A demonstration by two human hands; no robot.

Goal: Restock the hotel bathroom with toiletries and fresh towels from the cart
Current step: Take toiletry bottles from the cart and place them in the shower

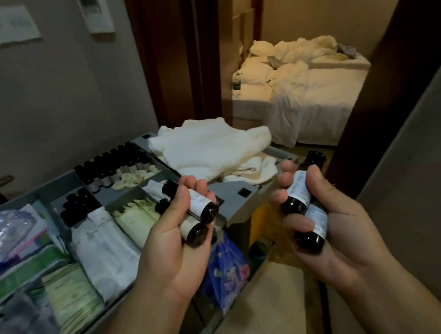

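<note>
My left hand [174,236] is palm up over the cart's right edge and holds two small dark toiletry bottles [200,206] with white labels, fingers curled round them. My right hand [328,212] grips two more dark bottles [299,193] with pale blue labels, caps pointing away from me. The grey cart tray [238,199] lies below and to the left. Its compartments hold rows of dark bottles [111,165], round soaps [132,178] and wrapped packets [75,294]. White towels [208,147] are piled on the cart's far end.
A blue plastic bag [228,267] hangs at the cart's side. Beyond a dark wooden door frame [172,66] stands an unmade bed [310,89] with white linen. A wall [55,99] runs along the left, and tiled floor [269,306] lies below my hands.
</note>
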